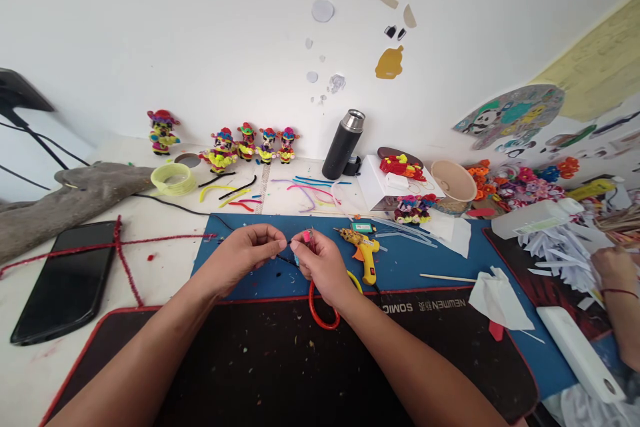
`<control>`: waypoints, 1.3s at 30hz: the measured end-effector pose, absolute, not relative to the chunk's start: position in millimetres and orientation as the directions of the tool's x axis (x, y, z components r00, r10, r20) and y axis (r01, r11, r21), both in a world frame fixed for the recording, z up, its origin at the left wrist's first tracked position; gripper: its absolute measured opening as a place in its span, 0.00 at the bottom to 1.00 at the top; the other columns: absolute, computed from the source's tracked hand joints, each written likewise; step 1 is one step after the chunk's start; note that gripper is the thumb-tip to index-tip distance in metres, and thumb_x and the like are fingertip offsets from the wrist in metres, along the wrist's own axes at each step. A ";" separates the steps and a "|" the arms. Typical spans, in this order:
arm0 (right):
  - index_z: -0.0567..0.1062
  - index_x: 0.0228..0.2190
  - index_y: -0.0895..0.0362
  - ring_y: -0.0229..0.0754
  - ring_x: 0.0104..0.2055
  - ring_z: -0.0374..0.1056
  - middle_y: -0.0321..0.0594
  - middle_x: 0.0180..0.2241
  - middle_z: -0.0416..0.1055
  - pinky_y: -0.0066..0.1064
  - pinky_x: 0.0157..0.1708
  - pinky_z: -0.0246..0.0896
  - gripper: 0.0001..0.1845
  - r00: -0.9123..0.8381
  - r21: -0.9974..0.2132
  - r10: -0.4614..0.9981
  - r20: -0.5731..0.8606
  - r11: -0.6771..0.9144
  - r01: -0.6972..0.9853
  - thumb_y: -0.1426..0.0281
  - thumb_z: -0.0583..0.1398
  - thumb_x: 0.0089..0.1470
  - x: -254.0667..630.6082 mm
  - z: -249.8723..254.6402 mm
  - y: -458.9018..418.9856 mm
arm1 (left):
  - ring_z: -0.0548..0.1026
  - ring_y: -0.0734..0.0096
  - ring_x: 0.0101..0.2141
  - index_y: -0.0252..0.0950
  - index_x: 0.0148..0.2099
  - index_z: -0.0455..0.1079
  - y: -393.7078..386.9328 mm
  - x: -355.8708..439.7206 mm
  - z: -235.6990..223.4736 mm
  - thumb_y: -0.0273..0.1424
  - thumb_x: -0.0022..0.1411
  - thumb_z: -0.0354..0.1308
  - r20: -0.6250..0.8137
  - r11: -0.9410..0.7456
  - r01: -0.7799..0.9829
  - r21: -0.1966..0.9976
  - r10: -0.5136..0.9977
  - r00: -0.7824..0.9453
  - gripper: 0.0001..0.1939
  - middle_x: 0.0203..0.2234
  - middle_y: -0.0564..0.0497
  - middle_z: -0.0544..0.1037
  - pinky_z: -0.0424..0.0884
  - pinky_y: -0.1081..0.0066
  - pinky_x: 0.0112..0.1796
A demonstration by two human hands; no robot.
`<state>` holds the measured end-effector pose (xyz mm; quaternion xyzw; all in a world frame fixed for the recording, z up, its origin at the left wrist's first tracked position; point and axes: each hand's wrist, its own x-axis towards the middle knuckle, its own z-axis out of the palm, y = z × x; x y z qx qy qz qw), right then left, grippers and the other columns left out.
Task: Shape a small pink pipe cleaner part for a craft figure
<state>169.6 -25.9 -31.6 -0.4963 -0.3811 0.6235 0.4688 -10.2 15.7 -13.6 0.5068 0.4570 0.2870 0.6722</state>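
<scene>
My left hand (256, 248) is closed in a pinch above the blue mat (220, 267). A tiny dark piece shows between its fingertips and those of my right hand; its kind is unclear. My right hand (320, 264) is closed around what looks like a pair of scissors (324, 324), with a red loop handle below the palm and a yellow part by the wrist. A small pink piece (307, 235) shows at its fingertips. Just right of this hand lies a yellow hot glue gun (369, 259).
Several pipe cleaners (300, 193) and small dolls (223, 150) line the back. A black flask (343, 145) stands near a white box (373, 180). A phone (65, 280) lies left, under red pipe cleaners. Another person's hand (614, 273) is at far right, by paper strips (570, 260).
</scene>
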 end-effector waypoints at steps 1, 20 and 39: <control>0.72 0.34 0.55 0.29 0.17 0.43 0.21 0.17 0.52 0.25 0.17 0.37 0.17 -0.069 -0.941 0.963 -0.261 -0.269 -0.205 0.56 0.68 0.53 169.6 -31.4 -25.8 | 0.58 0.76 0.22 0.37 0.36 0.76 15.9 -10.2 -13.3 0.46 0.54 0.71 -0.322 0.319 0.081 0.944 0.848 0.421 0.18 0.23 0.59 0.68 0.53 0.74 0.24; 0.72 0.34 0.55 0.30 0.17 0.44 0.22 0.17 0.53 0.25 0.17 0.39 0.17 -0.068 -0.950 0.967 -0.245 -0.254 -0.183 0.56 0.67 0.53 172.2 -35.5 -25.7 | 0.60 0.75 0.23 0.37 0.36 0.77 16.0 -6.1 -12.0 0.47 0.52 0.70 -0.328 0.290 0.154 0.945 0.849 0.415 0.19 0.23 0.57 0.70 0.56 0.73 0.25; 0.71 0.34 0.55 0.29 0.17 0.43 0.21 0.18 0.52 0.26 0.17 0.36 0.21 -0.093 -0.924 0.966 -0.243 -0.259 -0.282 0.53 0.70 0.53 172.0 -36.3 -28.6 | 0.58 0.76 0.22 0.37 0.34 0.75 14.1 -6.3 -11.8 0.45 0.54 0.69 -0.329 0.336 0.053 0.940 0.858 0.395 0.16 0.23 0.58 0.69 0.53 0.74 0.24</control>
